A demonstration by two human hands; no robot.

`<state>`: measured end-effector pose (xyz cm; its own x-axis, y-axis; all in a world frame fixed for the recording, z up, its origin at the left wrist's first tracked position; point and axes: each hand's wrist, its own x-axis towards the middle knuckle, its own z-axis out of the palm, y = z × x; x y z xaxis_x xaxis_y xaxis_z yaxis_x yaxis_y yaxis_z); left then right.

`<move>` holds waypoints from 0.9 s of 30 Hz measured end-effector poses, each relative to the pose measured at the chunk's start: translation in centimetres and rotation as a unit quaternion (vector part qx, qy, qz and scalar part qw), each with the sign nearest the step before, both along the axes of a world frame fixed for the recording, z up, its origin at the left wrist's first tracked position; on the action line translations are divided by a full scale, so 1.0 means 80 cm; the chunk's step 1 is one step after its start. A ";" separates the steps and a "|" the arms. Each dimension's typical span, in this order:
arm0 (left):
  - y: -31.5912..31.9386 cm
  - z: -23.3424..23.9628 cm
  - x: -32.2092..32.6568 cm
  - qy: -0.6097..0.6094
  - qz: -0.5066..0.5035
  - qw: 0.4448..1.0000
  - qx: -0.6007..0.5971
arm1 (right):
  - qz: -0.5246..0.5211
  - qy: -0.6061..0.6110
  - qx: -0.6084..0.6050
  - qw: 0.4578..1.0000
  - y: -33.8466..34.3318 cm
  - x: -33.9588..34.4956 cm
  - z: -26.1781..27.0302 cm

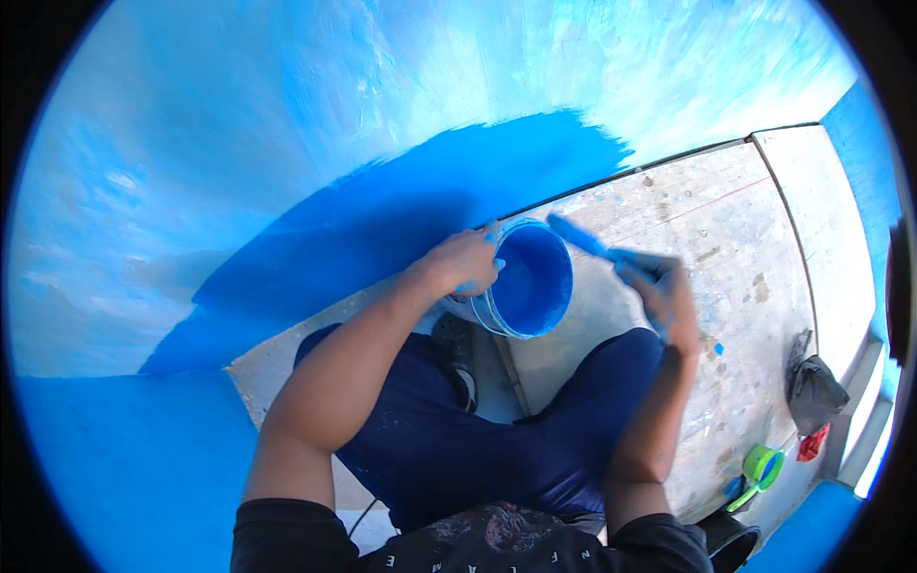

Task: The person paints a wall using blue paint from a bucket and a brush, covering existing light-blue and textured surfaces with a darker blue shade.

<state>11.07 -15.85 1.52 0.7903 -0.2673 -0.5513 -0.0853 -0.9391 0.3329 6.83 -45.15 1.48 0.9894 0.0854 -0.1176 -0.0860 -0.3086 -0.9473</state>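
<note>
My left hand (469,261) grips the rim of a paint bucket (487,309), which is tilted so that its blue-coated inside faces me. Just right of the bucket's mouth, my right hand (655,290) holds a blue-smeared paintbrush (580,236) by its handle, with the brush end near the rim. The hand and brush are somewhat blurred. Blue paint marks both hands. Beyond the bucket, a solid blue painted area (430,186) covers the lower part of a wall mottled in pale blue and white (444,71).
Paint-spotted boards (716,236) form the floor. At the lower right are a green handled cup (761,465), a dark plastic bag (817,394), a red scrap (812,444) and a black container (731,541). My bent knees flank the space below the bucket.
</note>
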 end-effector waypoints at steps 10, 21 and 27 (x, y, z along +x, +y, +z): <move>-0.020 0.003 0.004 0.013 -0.043 0.999 -0.014 | 0.117 -0.158 -0.207 0.958 0.056 -0.045 -0.092; -0.038 0.014 -0.002 -0.001 -0.074 0.997 -0.015 | 0.128 -0.154 -0.246 0.949 0.054 -0.040 -0.121; -0.036 0.012 0.000 -0.003 -0.056 0.998 0.004 | 0.125 -0.161 -0.230 0.952 0.045 -0.040 -0.118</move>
<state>11.09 -18.69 2.47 0.7592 -0.3501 -0.5487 -0.1920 -0.9260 0.3252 3.63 -41.52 -7.97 0.9359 0.3355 0.1073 0.3170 -0.6691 -0.6721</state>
